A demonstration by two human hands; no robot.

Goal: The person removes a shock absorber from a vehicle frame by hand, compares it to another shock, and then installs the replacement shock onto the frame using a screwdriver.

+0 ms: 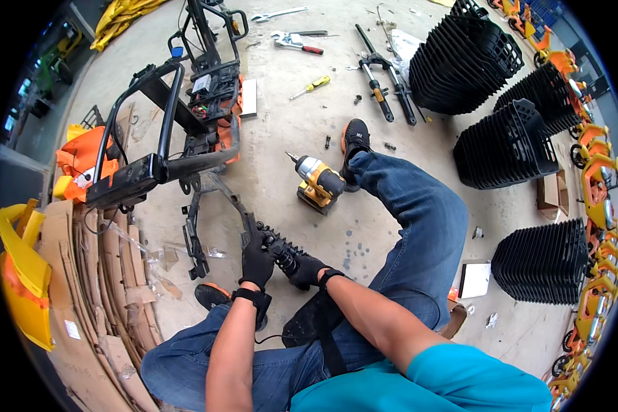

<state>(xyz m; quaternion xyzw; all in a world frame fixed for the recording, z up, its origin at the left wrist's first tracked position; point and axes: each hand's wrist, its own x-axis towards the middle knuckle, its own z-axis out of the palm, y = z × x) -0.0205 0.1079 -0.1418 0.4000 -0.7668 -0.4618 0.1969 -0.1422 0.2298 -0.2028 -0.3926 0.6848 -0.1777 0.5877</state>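
Observation:
A black coil-spring shock absorber (280,247) lies between my gloved hands, beside the rear fork of a black scooter frame (163,161). My left hand (257,262) is closed around the fork's end and the upper part of the shock; which of the two it grips more is hidden. My right hand (305,272) wraps round the shock's lower end, fingers curled. Just beyond them, a yellow and black cordless impact driver (317,180) stands on its battery on the floor, its bit pointing away to the left.
Stacked black plastic baskets (463,65) stand on the right, before a row of orange scooter parts (601,206). A front fork (381,79), a screwdriver (312,87) and wrenches (279,14) lie ahead. Flattened cardboard (82,302) is piled at left. My shoe (355,141) rests near the driver.

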